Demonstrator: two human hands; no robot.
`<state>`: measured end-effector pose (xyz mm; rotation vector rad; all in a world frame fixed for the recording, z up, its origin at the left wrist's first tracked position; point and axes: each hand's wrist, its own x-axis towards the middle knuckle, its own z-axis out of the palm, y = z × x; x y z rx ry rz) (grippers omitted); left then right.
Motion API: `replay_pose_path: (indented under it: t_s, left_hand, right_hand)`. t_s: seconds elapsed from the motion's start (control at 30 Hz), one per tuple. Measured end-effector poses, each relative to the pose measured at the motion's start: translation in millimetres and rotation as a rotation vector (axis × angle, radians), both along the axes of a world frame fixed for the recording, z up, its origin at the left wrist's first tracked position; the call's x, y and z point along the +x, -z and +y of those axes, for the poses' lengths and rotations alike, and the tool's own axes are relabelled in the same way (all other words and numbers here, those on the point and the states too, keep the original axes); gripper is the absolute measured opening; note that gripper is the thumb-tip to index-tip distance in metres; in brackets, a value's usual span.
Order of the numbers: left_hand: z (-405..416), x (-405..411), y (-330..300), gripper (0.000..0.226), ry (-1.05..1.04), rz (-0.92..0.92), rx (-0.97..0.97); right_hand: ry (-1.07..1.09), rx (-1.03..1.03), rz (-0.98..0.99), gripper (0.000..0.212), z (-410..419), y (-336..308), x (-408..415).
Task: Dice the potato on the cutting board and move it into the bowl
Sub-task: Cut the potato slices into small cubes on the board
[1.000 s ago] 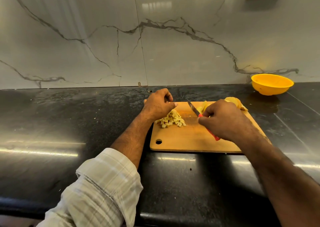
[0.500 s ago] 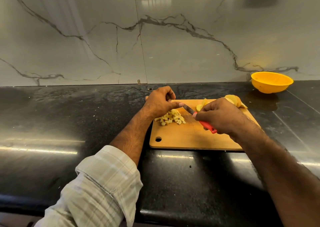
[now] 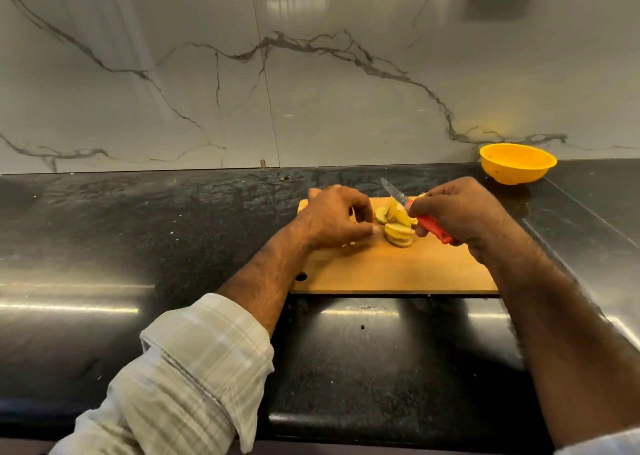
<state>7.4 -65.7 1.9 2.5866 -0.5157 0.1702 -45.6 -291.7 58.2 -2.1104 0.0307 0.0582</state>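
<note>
On the wooden cutting board the potato slices lie between both hands. The right hand grips a red-handled knife, blade tilted up. The left hand hovers with curled fingers, holding nothing visible. The yellow bowl stands well apart on the black tabletop.

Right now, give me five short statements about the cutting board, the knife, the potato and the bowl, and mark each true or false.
1. The right hand holds a red-handled knife. True.
2. The round yellow plastic bowl sits on the wooden cutting board. False: it stands on the black counter, beyond the board's far right corner.
3. Stacked potato slices lie on the board between the hands. True.
4. The knife blade rests flat on the board. False: it points up and away, off the board.
5. The left hand grips the bowl. False: it is over the board, beside the slices.
</note>
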Motion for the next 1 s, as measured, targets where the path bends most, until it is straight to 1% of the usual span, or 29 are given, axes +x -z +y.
replay_pose_path:
  t_s: [0.07, 0.17, 0.23, 0.3, 0.37, 0.47, 0.53, 0.63, 0.8, 0.9, 1.0]
  left_hand:
    - [-12, -4, 2, 0.034, 0.021, 0.007, 0.052]
    - [-25, -8, 4, 0.05, -0.039, -0.015, 0.082]
    - [-28, -9, 4, 0.054, -0.062, -0.025, 0.077]
    - [-29, -11, 4, 0.051, -0.057, -0.034, 0.071]
    - [-30, -12, 3, 0.043, -0.055, -0.045, 0.066]
    - [-31, -12, 3, 0.032, -0.05, -0.017, 0.018]
    - [-31, -12, 2, 0.029, -0.037, 0.011, 0.0]
    - [-34, -15, 1, 0.034, -0.029, 0.007, -0.009]
    - [-49, -17, 5, 0.054, -0.098, -0.068, 0.041]
    - [-57, -20, 5, 0.05, -0.139, -0.127, 0.103]
    - [-59, -21, 5, 0.043, -0.112, -0.091, 0.077]
  right_hand:
    - [0.028, -0.007, 0.001, 0.02, -2, -1, 1]
    - [0.06, -0.008, 0.008, 0.021, -3, -2, 2]
    - [0.075, 0.002, 0.007, 0.021, -4, -3, 3]
    - [0.089, 0.018, 0.001, 0.021, -5, -4, 3]
    - [0.108, 0.042, -0.004, 0.022, -7, -6, 3]
    - [0.12, 0.074, -0.003, 0.023, -10, -9, 3]
    - [0.117, 0.084, -0.002, 0.024, -11, -10, 1]
    - [0.098, 0.067, -0.003, 0.024, -14, -8, -2]
    - [0.137, 0.063, 0.028, 0.027, -22, -7, 4]
    - [0.159, 0.074, 0.04, 0.028, -24, -5, 6]
    - [0.159, 0.081, 0.017, 0.026, -25, -5, 6]
